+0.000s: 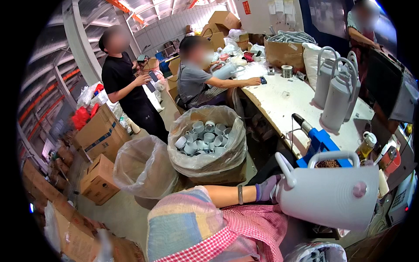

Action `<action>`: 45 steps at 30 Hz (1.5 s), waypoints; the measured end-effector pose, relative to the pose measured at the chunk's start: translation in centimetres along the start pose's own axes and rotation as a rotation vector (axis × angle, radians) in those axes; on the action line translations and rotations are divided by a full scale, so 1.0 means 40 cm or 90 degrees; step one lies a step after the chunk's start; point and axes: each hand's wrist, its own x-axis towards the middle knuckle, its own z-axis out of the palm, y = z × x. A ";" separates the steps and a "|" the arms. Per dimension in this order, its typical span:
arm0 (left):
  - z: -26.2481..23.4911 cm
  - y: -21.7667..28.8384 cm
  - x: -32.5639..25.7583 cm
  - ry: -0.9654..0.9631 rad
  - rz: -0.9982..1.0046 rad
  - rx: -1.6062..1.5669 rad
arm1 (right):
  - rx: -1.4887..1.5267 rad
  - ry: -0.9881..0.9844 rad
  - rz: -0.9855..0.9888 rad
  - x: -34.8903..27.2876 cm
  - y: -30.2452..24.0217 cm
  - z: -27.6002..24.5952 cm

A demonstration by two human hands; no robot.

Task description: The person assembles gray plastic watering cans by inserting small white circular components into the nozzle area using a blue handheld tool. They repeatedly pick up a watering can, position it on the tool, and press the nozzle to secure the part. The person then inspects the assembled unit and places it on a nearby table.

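Note:
A light grey plastic watering can (329,196) with a loop handle and a short curved spout is held tilted at the right, close to me. My left hand (267,189), in a purple-grey glove, is closed at the can's spout side; the can hides most of its fingers. A dark band circles that wrist, below a patterned sleeve. My right hand does not show. Just behind the can, a blue bench-mounted tool (321,144) with a dark tip sits at the bench edge. Several similar grey watering cans (338,102) stand upright on the bench.
The white workbench (301,98) runs along the far side. A lined carton of grey cup-like parts (205,139) and a clear plastic bag (146,168) stand left. One co-worker (196,78) sits at the bench; another (124,83) stands behind. A bag of parts (316,253) is below.

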 end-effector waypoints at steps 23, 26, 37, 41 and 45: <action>-0.084 0.164 0.012 -0.285 0.165 0.029 | -0.046 -0.002 0.028 -0.012 -0.059 0.005; -0.170 0.207 0.040 -0.111 0.177 0.038 | -0.050 -0.011 0.029 -0.003 -0.069 0.012; -0.259 0.243 0.054 -0.256 0.285 0.183 | -0.057 -0.009 0.034 -0.026 -0.081 0.021; -0.175 0.235 0.030 -0.343 0.315 0.159 | -0.054 0.008 0.025 -0.048 -0.066 0.006; -0.184 0.236 0.018 -0.280 0.399 0.299 | -0.046 -0.002 0.025 -0.066 -0.045 0.004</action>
